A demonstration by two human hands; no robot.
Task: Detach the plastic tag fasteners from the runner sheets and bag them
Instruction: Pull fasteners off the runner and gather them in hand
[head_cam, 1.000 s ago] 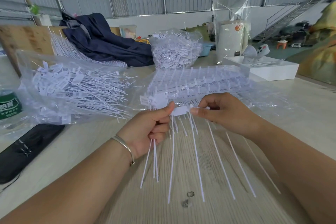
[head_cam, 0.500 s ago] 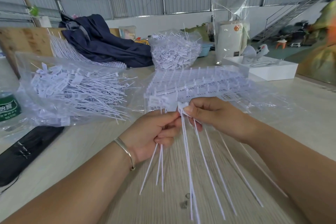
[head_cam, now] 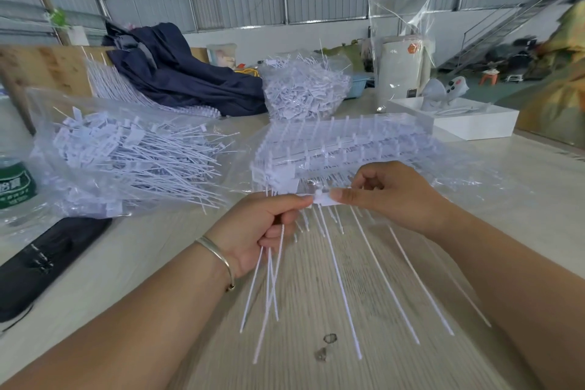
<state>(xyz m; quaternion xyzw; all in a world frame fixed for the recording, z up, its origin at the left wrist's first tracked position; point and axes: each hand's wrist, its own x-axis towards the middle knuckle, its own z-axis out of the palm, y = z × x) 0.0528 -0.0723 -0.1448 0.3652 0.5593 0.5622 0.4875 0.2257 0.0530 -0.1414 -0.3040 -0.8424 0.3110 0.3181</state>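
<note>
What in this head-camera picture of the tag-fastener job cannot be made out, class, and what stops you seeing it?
- Fasteners gripped by the left hand: their count is hidden by curled fingers.
- Flat head pinched by the right hand: blurred, and whether it is detached from the runner sheets is unclear.
- Green-labelled bottle: cut off by the left edge, print too small.
- Two small objects on the table: blurred.

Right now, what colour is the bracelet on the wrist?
Silver, on the left wrist: the bracelet shows in the head view.
</note>
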